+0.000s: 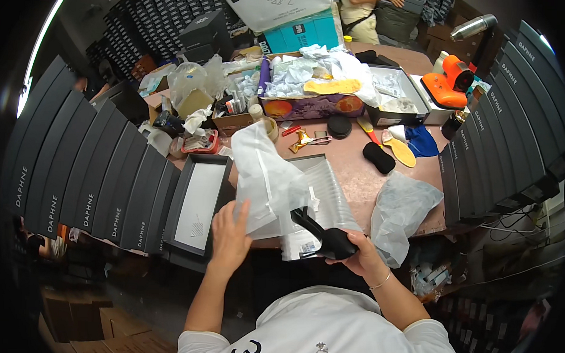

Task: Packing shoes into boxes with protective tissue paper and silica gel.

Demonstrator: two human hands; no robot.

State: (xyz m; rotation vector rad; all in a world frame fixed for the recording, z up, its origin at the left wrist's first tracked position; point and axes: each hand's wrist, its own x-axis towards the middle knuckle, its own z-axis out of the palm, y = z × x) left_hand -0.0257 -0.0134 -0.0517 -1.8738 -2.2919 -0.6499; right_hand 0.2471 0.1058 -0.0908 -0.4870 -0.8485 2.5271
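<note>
In my right hand point(362, 257) is a black shoe point(337, 243), gripped at its rounded end, with its narrow part pointing up and left. A frosted translucent plastic bag point(263, 169) rises in front of me and its lower right edge overlaps the shoe; whether the shoe lies inside or behind it, I cannot tell. My left hand point(229, 237) is beside the bag's lower left edge, fingers apart and touching it. Beneath the bag and shoe, an open box point(332, 184) lined with clear ribbed plastic lies at the table's near edge.
Dark shoe boxes point(90, 170) line the left, and more boxes point(502, 122) stack high on the right. Left of the bag lies an open grey box point(197, 201). Another frosted bag point(402, 212) hangs over the front edge. Farther back are a paper-filled carton point(313, 108) and an orange device point(444, 82).
</note>
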